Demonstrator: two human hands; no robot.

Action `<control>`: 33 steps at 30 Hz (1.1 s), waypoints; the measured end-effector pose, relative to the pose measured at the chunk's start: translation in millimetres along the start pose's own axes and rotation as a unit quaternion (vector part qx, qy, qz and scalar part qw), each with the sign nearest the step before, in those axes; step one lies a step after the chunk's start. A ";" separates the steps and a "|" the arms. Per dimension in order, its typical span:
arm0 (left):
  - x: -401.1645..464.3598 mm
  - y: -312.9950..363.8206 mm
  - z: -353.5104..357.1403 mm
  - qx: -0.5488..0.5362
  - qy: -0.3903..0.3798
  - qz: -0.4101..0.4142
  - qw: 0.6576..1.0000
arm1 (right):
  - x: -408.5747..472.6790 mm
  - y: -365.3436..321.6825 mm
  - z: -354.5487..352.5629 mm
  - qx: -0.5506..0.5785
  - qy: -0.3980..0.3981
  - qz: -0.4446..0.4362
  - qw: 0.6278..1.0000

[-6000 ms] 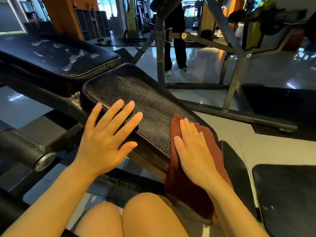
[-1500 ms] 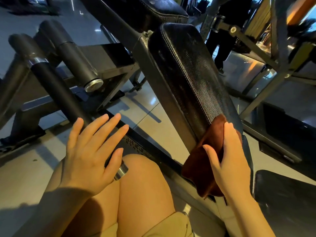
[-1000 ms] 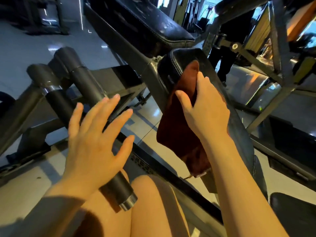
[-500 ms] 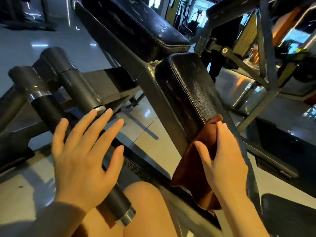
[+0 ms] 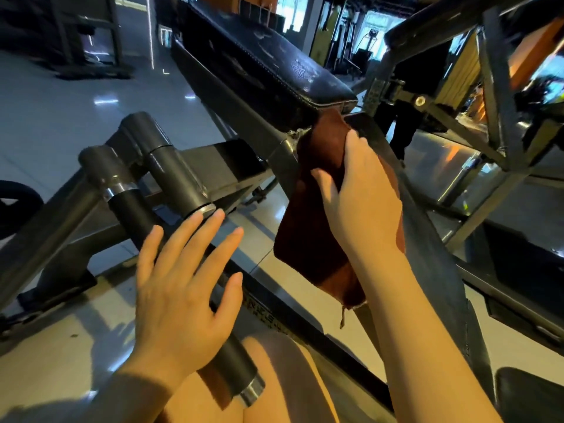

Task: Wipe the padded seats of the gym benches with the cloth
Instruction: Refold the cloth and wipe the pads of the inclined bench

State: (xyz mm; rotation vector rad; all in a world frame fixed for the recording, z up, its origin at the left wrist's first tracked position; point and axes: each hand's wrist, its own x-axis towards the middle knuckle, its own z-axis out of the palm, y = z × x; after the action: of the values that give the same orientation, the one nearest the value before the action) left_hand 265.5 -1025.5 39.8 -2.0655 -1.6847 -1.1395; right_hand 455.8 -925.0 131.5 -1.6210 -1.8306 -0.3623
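Right hand presses the brown cloth flat against the far end of the seat pad, thumb hooked over the cloth's edge. Backrest pad at 12 o'clock. Left hand, fingers spread, holds nothing, over roller bar at 8 o'clock.

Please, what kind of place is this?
Most likely a gym: a padded bench seat being wiped with a cloth, a cracked black backrest pad, and steel machine frames on a glossy floor.
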 end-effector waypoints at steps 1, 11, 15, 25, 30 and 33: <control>-0.9 -1.5 -0.3 -0.002 -0.004 0.003 1.000 | -11.9 4.2 -4.0 0.010 -0.005 0.010 1.000; 40.1 -13.7 -11.4 -0.020 0.046 0.027 0.998 | -93.2 54.1 -19.6 -0.077 -0.045 0.080 0.993; 39.3 -10.3 -6.8 -0.006 0.030 0.029 0.999 | -53.3 32.9 -6.1 -0.043 0.036 0.049 0.997; 40.5 -12.7 -12.6 -0.005 -0.009 0.016 1.000 | 22.6 -16.3 4.7 0.085 0.039 0.053 0.994; 36.9 -14.4 -13.4 0.015 -0.037 0.034 0.999 | -24.0 6.4 -11.3 0.083 0.021 0.082 0.993; 33.7 -17.9 -12.4 0.017 -0.045 0.057 0.997 | -70.3 28.4 -19.9 0.030 -0.006 0.129 0.991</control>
State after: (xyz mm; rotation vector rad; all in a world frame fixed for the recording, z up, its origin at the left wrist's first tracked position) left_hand 245.0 -1003.4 66.4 -2.1919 -1.5895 -0.9890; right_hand 489.9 -986.0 95.9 -1.7933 -1.6000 -0.1809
